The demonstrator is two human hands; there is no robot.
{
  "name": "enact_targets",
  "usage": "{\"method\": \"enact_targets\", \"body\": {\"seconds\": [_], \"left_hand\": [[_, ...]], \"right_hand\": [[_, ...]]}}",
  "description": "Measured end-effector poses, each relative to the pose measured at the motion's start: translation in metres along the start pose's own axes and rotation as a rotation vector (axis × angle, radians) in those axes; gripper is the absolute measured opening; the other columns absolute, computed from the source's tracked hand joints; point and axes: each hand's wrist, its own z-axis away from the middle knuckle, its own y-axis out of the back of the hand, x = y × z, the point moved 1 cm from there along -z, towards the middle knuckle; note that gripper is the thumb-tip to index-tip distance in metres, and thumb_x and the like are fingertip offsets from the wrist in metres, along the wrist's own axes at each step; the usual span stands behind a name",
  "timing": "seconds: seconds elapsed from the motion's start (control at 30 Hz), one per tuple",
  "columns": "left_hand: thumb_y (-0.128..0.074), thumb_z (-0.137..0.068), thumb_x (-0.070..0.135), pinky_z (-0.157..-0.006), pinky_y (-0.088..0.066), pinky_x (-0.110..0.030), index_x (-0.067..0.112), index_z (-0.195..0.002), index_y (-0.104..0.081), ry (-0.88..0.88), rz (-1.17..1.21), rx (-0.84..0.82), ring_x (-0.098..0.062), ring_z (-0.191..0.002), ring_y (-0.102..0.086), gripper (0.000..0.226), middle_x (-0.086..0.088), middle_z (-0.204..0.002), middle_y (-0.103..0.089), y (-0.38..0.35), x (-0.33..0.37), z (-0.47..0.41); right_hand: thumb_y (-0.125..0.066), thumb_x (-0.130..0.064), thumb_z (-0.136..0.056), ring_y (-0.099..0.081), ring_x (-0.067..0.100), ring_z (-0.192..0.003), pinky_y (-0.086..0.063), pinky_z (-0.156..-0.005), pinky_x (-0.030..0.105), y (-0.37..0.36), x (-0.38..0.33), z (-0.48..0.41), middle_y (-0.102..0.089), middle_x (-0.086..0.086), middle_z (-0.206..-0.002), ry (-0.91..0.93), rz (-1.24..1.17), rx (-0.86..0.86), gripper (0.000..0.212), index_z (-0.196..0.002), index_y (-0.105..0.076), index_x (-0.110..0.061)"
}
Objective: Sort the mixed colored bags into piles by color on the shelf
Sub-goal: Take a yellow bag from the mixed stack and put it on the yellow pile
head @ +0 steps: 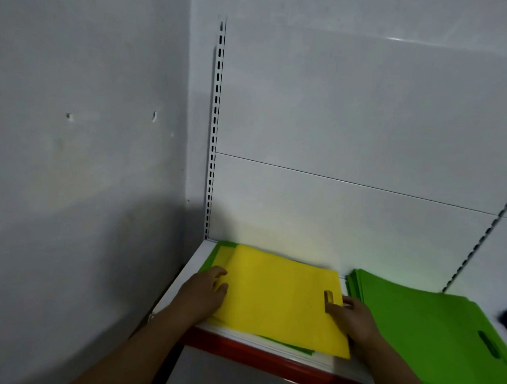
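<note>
Fingers (220, 273) of left hand (204, 292) pinch left edge of yellow bag (275, 298); right hand (350, 317) grips its cutout end. Bag flat on shelf (195, 261), lower centre; long axis left-right, cutout facing green pile (417, 323).

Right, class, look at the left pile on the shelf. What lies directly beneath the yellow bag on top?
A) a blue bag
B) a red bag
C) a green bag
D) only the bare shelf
C: a green bag shows from under the yellow bag, at its far left corner and again along its front edge.
</note>
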Motion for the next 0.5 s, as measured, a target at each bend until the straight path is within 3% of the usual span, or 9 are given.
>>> {"method": "enact_targets", "body": {"seconds": [0.1, 0.2, 0.27, 0.37, 0.5], "left_hand": [[-0.062, -0.096, 0.029, -0.083, -0.054, -0.024, 0.032, -0.132, -0.057, 0.008, 0.148, 0.042, -0.005, -0.101, -0.061, 0.036, 0.007, -0.132, -0.061, 0.001, 0.002, -0.003], [-0.066, -0.095, 0.020, -0.087, -0.054, -0.029, 0.023, -0.131, -0.060, 0.075, 0.244, 0.087, -0.012, -0.106, -0.060, 0.037, 0.003, -0.133, -0.061, 0.003, 0.001, -0.005], [-0.065, -0.095, 0.019, -0.086, -0.054, -0.028, 0.024, -0.130, -0.060, 0.078, 0.212, 0.103, -0.013, -0.107, -0.061, 0.036, 0.001, -0.132, -0.062, 0.004, 0.000, -0.004], [-0.061, -0.097, 0.023, -0.096, -0.049, -0.030, 0.025, -0.133, -0.056, 0.021, 0.032, 0.089, -0.017, -0.116, -0.058, 0.037, -0.001, -0.133, -0.061, -0.001, 0.000, 0.000], [-0.061, -0.096, 0.027, -0.099, -0.049, -0.034, 0.030, -0.131, -0.055, 0.018, 0.017, 0.068, -0.019, -0.117, -0.058, 0.036, -0.001, -0.131, -0.061, -0.007, 0.002, 0.004]], "right_hand": [[-0.076, -0.012, -0.087, -0.072, 0.037, -0.087, -0.060, -0.066, 0.041, 0.003, 0.000, -0.001, -0.070, 0.020, -0.111, -0.020, -0.019, -0.018, 0.045, -0.128, -0.059, -0.004], [-0.071, -0.008, -0.090, -0.072, 0.037, -0.084, -0.058, -0.064, 0.039, 0.002, -0.003, 0.004, -0.072, 0.018, -0.101, -0.018, -0.032, -0.016, 0.025, -0.113, -0.065, -0.006], [-0.070, -0.004, -0.089, -0.071, 0.038, -0.083, -0.058, -0.067, 0.043, 0.000, -0.005, 0.006, -0.073, 0.017, -0.096, -0.007, -0.035, -0.006, 0.012, -0.101, -0.069, -0.007], [-0.072, -0.005, -0.086, -0.072, 0.038, -0.084, -0.059, -0.080, 0.057, -0.002, -0.004, 0.003, -0.074, 0.018, -0.097, 0.000, 0.012, -0.004, 0.012, -0.098, -0.073, -0.007], [-0.070, -0.004, -0.086, -0.072, 0.039, -0.084, -0.058, -0.083, 0.059, -0.003, -0.004, 0.005, -0.075, 0.018, -0.091, 0.004, 0.030, -0.005, 0.008, -0.091, -0.074, -0.009]]}}
